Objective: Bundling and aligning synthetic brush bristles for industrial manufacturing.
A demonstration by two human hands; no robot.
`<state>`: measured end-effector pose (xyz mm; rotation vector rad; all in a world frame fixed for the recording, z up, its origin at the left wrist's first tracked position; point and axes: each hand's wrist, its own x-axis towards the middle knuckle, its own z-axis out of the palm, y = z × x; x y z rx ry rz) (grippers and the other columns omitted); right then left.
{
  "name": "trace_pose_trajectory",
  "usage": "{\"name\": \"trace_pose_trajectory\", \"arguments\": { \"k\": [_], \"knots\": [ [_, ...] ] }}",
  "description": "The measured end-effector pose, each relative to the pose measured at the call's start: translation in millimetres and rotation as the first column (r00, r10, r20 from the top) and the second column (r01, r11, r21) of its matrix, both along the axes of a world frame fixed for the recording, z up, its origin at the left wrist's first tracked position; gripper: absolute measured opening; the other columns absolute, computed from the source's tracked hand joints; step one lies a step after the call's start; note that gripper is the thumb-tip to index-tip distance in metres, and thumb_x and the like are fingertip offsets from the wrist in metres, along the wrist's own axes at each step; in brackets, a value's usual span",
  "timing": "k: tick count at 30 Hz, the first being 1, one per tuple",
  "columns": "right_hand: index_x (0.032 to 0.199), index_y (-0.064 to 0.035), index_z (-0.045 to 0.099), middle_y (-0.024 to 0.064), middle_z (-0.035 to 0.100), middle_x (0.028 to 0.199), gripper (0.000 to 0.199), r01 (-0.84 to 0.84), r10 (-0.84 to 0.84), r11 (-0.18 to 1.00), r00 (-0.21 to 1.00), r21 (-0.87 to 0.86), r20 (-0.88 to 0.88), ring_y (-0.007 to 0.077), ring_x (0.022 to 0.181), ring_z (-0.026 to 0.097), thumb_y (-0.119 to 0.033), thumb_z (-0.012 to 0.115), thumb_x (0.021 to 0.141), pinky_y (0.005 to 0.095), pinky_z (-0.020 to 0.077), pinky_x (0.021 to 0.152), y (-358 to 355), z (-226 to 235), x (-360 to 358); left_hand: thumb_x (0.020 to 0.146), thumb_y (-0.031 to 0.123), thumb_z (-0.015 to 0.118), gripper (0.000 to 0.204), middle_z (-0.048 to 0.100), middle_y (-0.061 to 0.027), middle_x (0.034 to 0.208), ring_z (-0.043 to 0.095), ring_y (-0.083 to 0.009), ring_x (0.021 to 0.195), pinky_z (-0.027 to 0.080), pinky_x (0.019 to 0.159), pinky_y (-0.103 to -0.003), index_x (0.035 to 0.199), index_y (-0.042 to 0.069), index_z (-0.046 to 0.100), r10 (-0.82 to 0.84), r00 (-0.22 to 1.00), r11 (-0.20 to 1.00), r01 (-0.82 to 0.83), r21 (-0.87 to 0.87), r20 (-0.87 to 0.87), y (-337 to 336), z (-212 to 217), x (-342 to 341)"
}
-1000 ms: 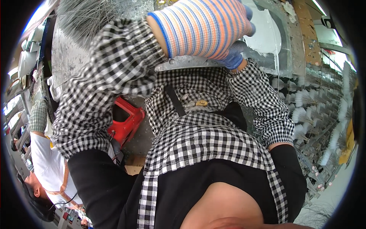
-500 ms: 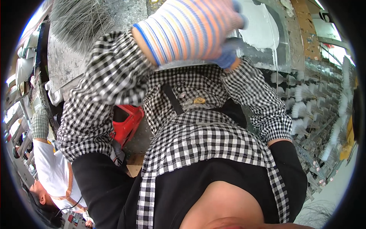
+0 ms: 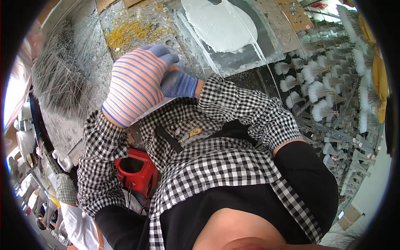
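Observation:
My left hand (image 3: 133, 85), in a glove striped orange, white and blue, shows its back, the fingers curled over the near edge of a cluttered work table (image 3: 96, 58). My right hand (image 3: 180, 83), in a blue-toned glove, presses against it from the right and is partly hidden behind it. Whatever lies between the two hands is covered. Both checked sleeves lead down to my checked apron. A pool of white paste (image 3: 221, 25) on a clear plate lies just beyond the hands.
Yellow rubber bands (image 3: 129, 33) are scattered on the table's far part. A heap of thin grey bristles (image 3: 58, 83) lies to the left. Racks of white tufted brush heads (image 3: 321, 91) fill the right. A red container (image 3: 135, 171) stands below; another person (image 3: 79, 221) is lower left.
Both hands have come down from the top of the picture toward my chest. The view has tilted, so the white paste and the yellow bands now show.

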<state>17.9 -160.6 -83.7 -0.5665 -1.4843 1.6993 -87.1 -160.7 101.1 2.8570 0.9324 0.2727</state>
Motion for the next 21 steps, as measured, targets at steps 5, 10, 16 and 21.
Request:
{"name": "trace_pose_trajectory", "arguments": {
  "k": [5, 10, 16, 21],
  "knots": [
    [0.132, -0.0077, 0.053, 0.0124, 0.055, 0.134, 0.054, 0.057, -0.149, 0.905, 0.971, 0.421, 0.189, 0.0236, 0.125, 0.051, -0.030, 0.075, 0.088, 0.0374, 0.0462, 0.107, 0, 18, 7, 0.082, 0.019, 0.073, 0.022, 0.072, -0.0058, 0.098, 0.069, -0.0293, 0.087, 0.056, 0.075, -0.038, 0.103, 0.012, 0.074, 0.024, 1.000, 1.000, -0.024, -0.004, 0.016, 1, 3, 0],
    [0.126, -0.0089, 0.059, 0.0078, 0.062, 0.124, 0.052, 0.208, -0.301, 0.893, 0.935, 0.399, 0.187, 0.0209, 0.113, 0.060, -0.025, 0.083, 0.082, 0.0362, 0.0533, 0.097, -2, 11, 30, 0.081, 0.021, 0.076, 0.024, 0.072, -0.0061, 0.100, 0.070, -0.0280, 0.082, 0.057, 0.072, -0.037, 0.103, 0.012, 0.073, -0.078, 0.997, 0.995, 0.079, -0.065, 0.025, 12, 12, 32],
    [0.145, -0.0156, 0.047, 0.0086, 0.050, 0.144, 0.056, -0.550, -0.693, 0.585, 0.042, 0.596, 0.720, 0.0215, 0.127, 0.053, -0.037, 0.063, 0.096, 0.0373, 0.0499, 0.102, 7, 68, 92, 0.077, 0.026, 0.079, 0.035, 0.070, -0.0085, 0.104, 0.069, -0.0314, 0.090, 0.057, 0.079, -0.041, 0.108, 0.012, 0.071, -0.300, 0.949, 0.948, 0.285, 0.139, 0.099, 47, 28, 80],
    [0.133, -0.0119, 0.052, 0.0079, 0.056, 0.129, 0.045, 0.041, -0.828, 0.378, 0.461, 0.925, 0.319, 0.0226, 0.111, 0.056, -0.039, 0.058, 0.098, 0.0386, 0.0460, 0.098, 21, -4, 148, 0.074, 0.024, 0.078, 0.040, 0.061, -0.0149, 0.109, 0.063, -0.0309, 0.098, 0.053, 0.083, -0.043, 0.107, 0.006, 0.064, -0.291, 0.460, 0.808, 0.587, -0.041, 0.839, 56, -32, 136]
  ]
}}
